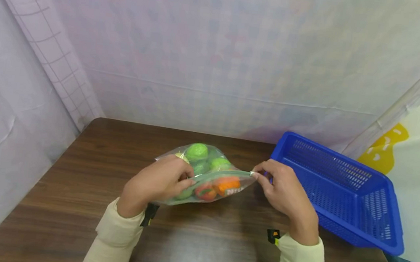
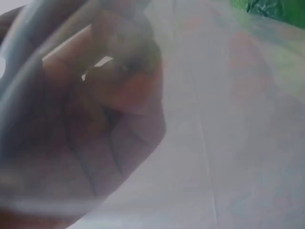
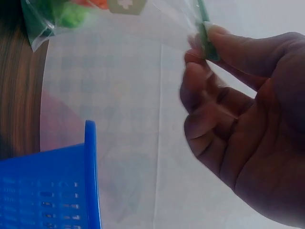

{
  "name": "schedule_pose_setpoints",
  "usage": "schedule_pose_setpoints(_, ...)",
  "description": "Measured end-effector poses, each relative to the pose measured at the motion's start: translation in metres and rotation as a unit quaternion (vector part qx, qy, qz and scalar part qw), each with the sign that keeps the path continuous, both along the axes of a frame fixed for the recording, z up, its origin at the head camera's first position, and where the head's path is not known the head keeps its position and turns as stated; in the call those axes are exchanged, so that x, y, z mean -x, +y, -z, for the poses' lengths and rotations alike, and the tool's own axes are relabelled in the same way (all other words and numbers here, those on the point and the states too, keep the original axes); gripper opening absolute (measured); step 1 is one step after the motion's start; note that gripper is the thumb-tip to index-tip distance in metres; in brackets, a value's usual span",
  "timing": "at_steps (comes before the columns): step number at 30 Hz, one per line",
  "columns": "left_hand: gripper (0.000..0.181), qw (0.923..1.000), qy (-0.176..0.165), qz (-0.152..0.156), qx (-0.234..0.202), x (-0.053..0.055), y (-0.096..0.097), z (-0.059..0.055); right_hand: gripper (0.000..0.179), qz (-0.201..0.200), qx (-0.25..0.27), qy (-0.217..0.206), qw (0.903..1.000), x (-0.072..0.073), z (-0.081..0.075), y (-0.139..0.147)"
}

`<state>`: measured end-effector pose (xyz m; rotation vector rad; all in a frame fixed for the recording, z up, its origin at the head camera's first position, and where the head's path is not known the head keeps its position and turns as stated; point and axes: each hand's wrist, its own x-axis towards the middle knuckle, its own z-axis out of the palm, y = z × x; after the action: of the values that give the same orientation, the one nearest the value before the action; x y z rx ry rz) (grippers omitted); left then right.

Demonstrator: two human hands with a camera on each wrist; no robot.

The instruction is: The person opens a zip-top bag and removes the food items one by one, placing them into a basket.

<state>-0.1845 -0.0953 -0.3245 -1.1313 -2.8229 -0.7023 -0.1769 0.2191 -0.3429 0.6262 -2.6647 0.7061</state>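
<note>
A clear zip bag (image 1: 245,177) with a green seal strip lies at mid-table in the head view, filled with several green, red and orange pieces of produce. Through the plastic show a round green piece (image 1: 197,151), a red one (image 1: 206,191) and an orange one (image 1: 226,185). My left hand (image 1: 161,177) pinches the seal between thumb and fingers toward the bag's left side. At the right end of the strip, my right hand (image 1: 284,188) pinches the corner. In the right wrist view, thumb and fingertips grip the green strip (image 3: 206,40). Plastic blurs the left wrist view.
A blue perforated basket (image 1: 340,194) stands on the table's right side, close beside my right hand. The brown wooden table (image 1: 75,194) meets a pale patterned cloth (image 1: 216,64) at its back edge. More cloth hangs at the left and right.
</note>
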Motion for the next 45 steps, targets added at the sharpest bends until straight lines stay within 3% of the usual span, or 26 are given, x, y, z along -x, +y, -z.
schedule_pose_setpoints(6,0.017,0.9988,0.014,-0.034,-0.034,-0.002,0.002,-0.003,0.006,0.014,-0.022,-0.046,0.9986,-0.003,-0.004,0.002)
schedule_pose_setpoints(9,0.014,0.9969,0.028,-0.047,-0.056,-0.002,0.003,-0.005,0.006,0.015,-0.021,-0.034,0.9991,-0.007,-0.007,0.0)
schedule_pose_setpoints(12,0.012,0.9941,0.063,-0.052,-0.072,-0.003,0.005,-0.006,0.006,0.014,0.001,0.011,0.9998,-0.014,-0.012,-0.007)
schedule_pose_setpoints(15,0.011,0.9901,0.101,-0.053,-0.082,-0.005,0.007,-0.007,0.006,-0.012,0.032,0.077,0.9965,-0.024,-0.018,-0.021)
schedule_pose_setpoints(19,0.01,0.9823,0.149,-0.051,-0.101,-0.007,0.011,-0.008,0.005,-0.091,0.047,0.131,0.9861,-0.04,-0.023,-0.05)
schedule_pose_setpoints(22,0.008,0.9756,0.177,-0.048,-0.121,-0.008,0.013,-0.008,0.01,-0.134,0.019,0.131,0.9821,-0.053,-0.022,-0.077)
schedule_pose_setpoints(25,0.006,0.9686,0.2,-0.043,-0.142,-0.009,0.014,-0.009,0.019,-0.141,-0.04,0.115,0.9825,-0.058,-0.014,-0.099)
schedule_pose_setpoints(28,0.005,0.9644,0.212,-0.04,-0.153,-0.01,0.015,-0.008,0.028,-0.126,-0.101,0.103,0.9815,-0.053,-0.001,-0.112)
schedule_pose_setpoints(31,0.005,0.9655,0.208,-0.027,-0.154,-0.012,0.015,-0.008,0.034,-0.098,-0.128,0.09,0.9828,-0.042,0.014,-0.116)
schedule_pose_setpoints(38,0.005,0.9753,0.182,0.007,-0.125,-0.014,0.018,-0.007,0.045,-0.01,-0.154,0.007,0.9879,-0.029,0.037,-0.117)
schedule_pose_setpoints(45,0.007,0.9801,0.167,0.028,-0.104,-0.015,0.021,-0.006,0.053,0.097,-0.155,-0.065,0.981,-0.028,0.043,-0.12)
